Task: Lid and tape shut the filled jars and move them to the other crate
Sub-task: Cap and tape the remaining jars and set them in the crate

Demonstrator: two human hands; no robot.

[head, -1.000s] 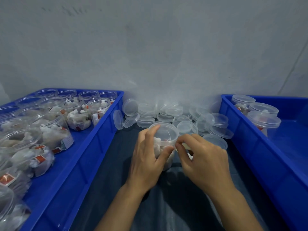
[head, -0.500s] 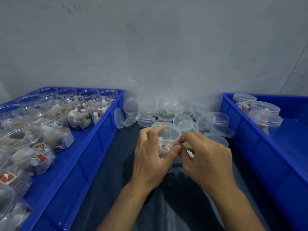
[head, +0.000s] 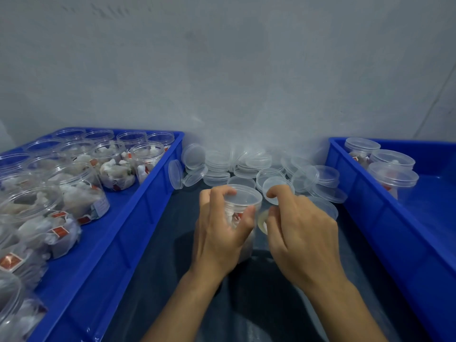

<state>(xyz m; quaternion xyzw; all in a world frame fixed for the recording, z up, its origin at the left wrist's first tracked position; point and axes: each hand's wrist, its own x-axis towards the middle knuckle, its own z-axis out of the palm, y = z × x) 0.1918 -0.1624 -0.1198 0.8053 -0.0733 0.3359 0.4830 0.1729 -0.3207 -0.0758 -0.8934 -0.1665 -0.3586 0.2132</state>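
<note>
A clear filled jar with a lid on top stands on the dark surface between two blue crates. My left hand grips the jar's side, fingers over the lid rim and thumb on the wall. My right hand is right beside the jar with its fingers curled, pinching a yellowish translucent piece of tape against the jar's right side. The jar's lower part is hidden behind my left hand.
The left blue crate holds several open filled jars. The right blue crate holds three lidded jars. A heap of loose clear lids lies against the grey wall behind the jar.
My right hand has drawn slightly to the right of the jar, and the yellowish tape now shows between my hands. My left hand keeps its grip on the jar.
</note>
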